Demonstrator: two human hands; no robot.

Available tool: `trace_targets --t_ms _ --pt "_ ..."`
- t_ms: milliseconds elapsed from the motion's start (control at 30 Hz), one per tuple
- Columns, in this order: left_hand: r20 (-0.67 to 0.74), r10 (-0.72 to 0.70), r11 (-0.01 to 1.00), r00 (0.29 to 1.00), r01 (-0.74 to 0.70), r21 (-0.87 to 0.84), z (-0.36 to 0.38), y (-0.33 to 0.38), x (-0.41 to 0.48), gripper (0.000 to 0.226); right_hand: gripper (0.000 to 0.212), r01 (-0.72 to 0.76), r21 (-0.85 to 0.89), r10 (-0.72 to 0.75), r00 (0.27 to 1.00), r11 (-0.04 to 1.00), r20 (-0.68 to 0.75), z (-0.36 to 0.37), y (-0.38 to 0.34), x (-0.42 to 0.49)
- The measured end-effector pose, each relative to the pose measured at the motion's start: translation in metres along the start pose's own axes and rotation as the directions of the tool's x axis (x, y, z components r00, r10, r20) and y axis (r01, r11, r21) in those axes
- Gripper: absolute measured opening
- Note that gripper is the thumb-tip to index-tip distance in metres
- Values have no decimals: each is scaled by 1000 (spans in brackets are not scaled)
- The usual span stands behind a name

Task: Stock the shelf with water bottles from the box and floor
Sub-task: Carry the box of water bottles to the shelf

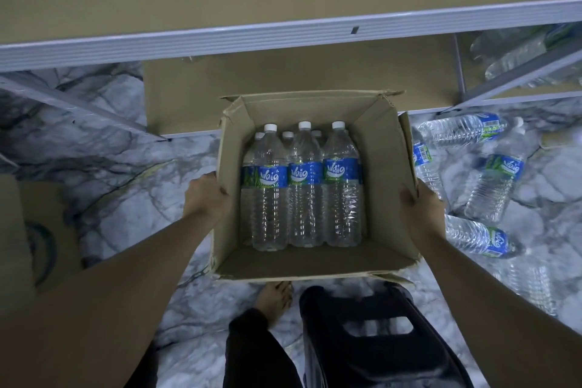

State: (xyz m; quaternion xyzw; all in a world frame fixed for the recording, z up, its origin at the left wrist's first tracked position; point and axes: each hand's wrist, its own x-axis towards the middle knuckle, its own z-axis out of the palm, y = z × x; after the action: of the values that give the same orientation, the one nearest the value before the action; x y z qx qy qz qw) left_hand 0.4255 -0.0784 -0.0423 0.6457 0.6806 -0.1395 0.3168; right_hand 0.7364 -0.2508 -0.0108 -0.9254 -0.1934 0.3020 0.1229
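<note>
Left hand (pixel 206 195) and right hand (pixel 422 203) curl fingers (pixel 408 197) over the box (pixel 382 167) rims above marble floor (pixel 126 167) strewn with bottles (pixel 494 186).

Both forearms are left bare, uncovered along their whole visible length down to the wrists. The left grip (pixel 204 195) and the right grip (pixel 423 201) are likewise bare, and a thumbnail can be made out on each. Below and between the two grips, one leg is covered by a dark, softly creased trouser leg (pixel 252 353), hemmed at the ankle. Just beyond that hem a bare foot (pixel 274 296) is seen, its toes uncovered.
</note>
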Motion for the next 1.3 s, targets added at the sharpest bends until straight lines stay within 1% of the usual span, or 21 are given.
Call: trace_targets --t_ms 100,133,200,233,300,367,433,500,600,633,733,767,800,867,967,1033,1067,1133,1167,1233,1300 --pt "102 65 996 993 -70 50 -7 5 -6 31 23 -36 -37 37 999 999 23 -3 -3 -18" --pt "141 79 997 987 -81 12 -10 4 -8 35 26 -44 -55 45 999 997 17 -4 -7 -27" --pt "218 83 986 972 -48 -162 -20 -5 -14 44 37 -57 -77 58 998 995 0 -1 -19 -46" --pt "235 83 968 968 -23 -248 -26 -12 -19 45 42 -57 -80 56 998 995 -12 2 -26 -56" --pt "235 68 941 970 16 -337 -39 -33 -26 40 50 -60 -106 56 998 993 -36 11 -43 -78" --pt "223 48 925 974 40 -378 -54 -61 -27 34 52 -31 -139 30 1000 990 -9 21 -65 -97" --pt "204 62 923 977 21 -384 -75 -92 -30 34 47 62 -81 -55 995 995 79 33 -101 -123" --pt "186 91 930 978 -17 -366 -103 -124 -35 30 46 156 -96 -138 976 983 168 53 -141 -154" --pt "153 92 943 984 -37 -330 -145 -186 -40 9 48 257 -150 -225 953 955 202 95 -196 -204" --pt "143 76 941 987 -24 -336 -158 -211 -41 8 46 270 -139 -240 950 953 201 110 -214 -223" --pt "63 70 904 996 -37 -426 -197 -297 -39 28 30 298 -105 -266 932 949 245 163 -263 -282" --pt "19 54 903 998 -40 -427 -210 -326 -40 24 30 305 -87 -269 919 949 287 182 -278 -303" --pt "-23 24 915 999 -31 -401 -225 -355 -40 17 32 313 -59 -278 902 948 330 204 -292 -322" --pt "-89 -51 944 995 19 -330 -252 -416 -37 18 36 325 -8 -295 869 946 397 249 -317 -359" --pt "-180 -91 968 979 44 -247 -283 -510 -27 16 41 309 67 -307 849 949 430 315 -354 -410" --pt "-233 -85 972 969 28 -235 -295 -567 -17 26 45 262 137 -295 854 955 428 357 -373 -439" --pt "-242 -82 981 967 36 -191 -297 -594 -12 34 47 229 175 -283 862 958 421 376 -381 -452" --pt "-275 -93 993 957 67 -101 -300 -636 -4 45 58 187 220 -265 873 957 409 411 -394 -476" --pt "-306 -102 992 947 75 -100 -300 -654 1 50 64 193 216 -268 876 957 402 427 -398 -485" --pt "-297 -187 972 936 134 -191 -299 -684 10 66 71 211 214 -279 887 954 369 455 -402 -498" --pt "-189 -289 932 939 230 -282 -296 -711 19 83 70 197 213 -257 915 957 310 475 -404 -505"
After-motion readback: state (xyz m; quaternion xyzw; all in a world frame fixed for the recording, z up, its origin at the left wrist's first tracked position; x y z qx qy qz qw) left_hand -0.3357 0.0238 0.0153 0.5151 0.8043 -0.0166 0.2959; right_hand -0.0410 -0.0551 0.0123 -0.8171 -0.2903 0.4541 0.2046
